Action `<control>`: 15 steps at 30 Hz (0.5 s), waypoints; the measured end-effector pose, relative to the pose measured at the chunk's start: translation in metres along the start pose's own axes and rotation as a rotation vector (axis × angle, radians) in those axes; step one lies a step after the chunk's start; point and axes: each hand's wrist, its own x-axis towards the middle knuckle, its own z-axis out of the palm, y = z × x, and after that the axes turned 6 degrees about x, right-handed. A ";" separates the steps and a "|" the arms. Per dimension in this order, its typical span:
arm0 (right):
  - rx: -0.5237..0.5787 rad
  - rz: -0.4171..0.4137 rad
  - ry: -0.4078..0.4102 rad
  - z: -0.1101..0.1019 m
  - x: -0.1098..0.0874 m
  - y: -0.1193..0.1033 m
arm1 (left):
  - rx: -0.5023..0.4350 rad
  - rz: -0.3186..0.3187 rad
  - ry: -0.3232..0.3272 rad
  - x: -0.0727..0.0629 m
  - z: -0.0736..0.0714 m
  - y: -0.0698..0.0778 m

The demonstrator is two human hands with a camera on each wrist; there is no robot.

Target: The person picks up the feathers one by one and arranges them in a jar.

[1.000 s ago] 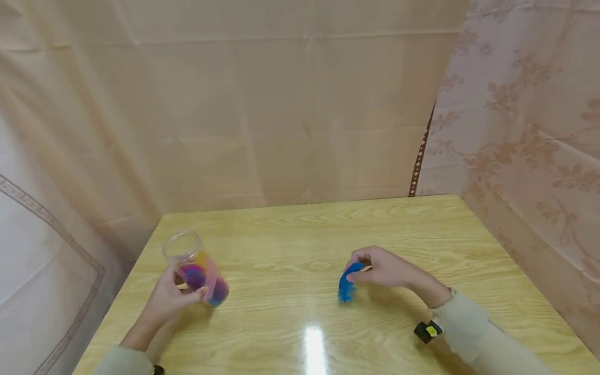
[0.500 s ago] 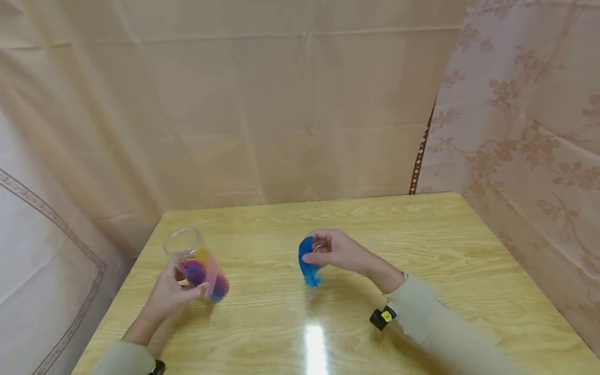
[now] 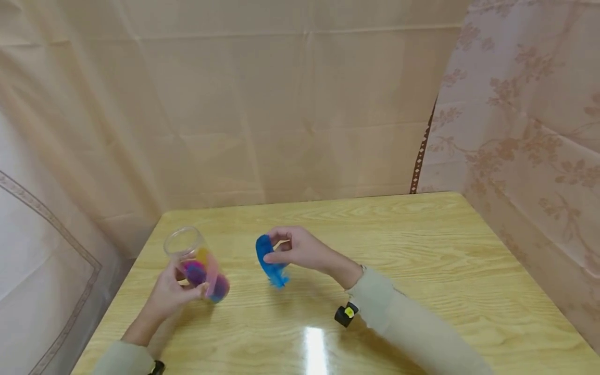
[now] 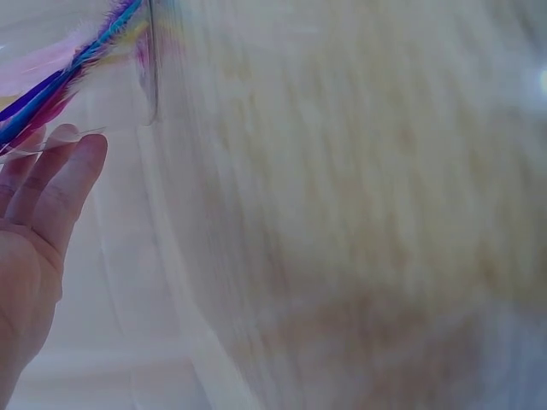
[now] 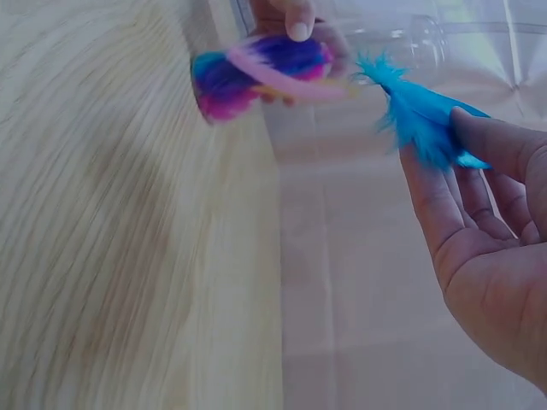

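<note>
A clear, open-mouthed jar (image 3: 183, 242) leans to the left above the table's left side, and my left hand (image 3: 170, 291) grips it round the middle. Inside lie several coloured feathers (image 3: 212, 276) in pink, purple, blue and yellow; they also show as a bundle of feathers (image 5: 265, 73) in the right wrist view. To the right of the jar, apart from it, my right hand (image 3: 300, 250) pinches a blue feather (image 3: 269, 263) between thumb and fingers. That feather's fluffy end hangs downward in the head view. Only part of the left hand (image 4: 43, 222) shows in the left wrist view.
The wooden table (image 3: 398, 250) stretches under both hands, with a light glare near its front. A beige curtain (image 3: 281, 114) hangs behind it, and a flowered curtain (image 3: 529, 130) closes off the right side.
My right hand has carried the blue feather leftward across the table, closer to the jar. The left hand and the jar have stayed almost in place.
</note>
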 end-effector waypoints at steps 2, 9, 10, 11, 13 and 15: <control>-0.002 -0.008 -0.006 0.005 0.004 -0.003 | 0.005 0.005 -0.006 0.000 0.000 0.000; -0.010 -0.030 -0.011 0.023 0.025 -0.023 | 0.019 -0.001 -0.019 0.000 -0.005 0.005; -0.007 -0.040 -0.018 0.025 0.029 -0.026 | 0.028 -0.002 -0.018 0.001 -0.006 0.005; 0.000 -0.048 -0.025 0.027 0.032 -0.029 | 0.033 -0.006 -0.018 0.001 -0.006 0.006; -0.001 -0.063 -0.035 0.032 0.039 -0.036 | 0.038 -0.015 -0.023 0.002 -0.006 0.006; -0.010 -0.061 -0.032 0.036 0.045 -0.042 | 0.054 -0.022 -0.029 0.003 -0.005 0.006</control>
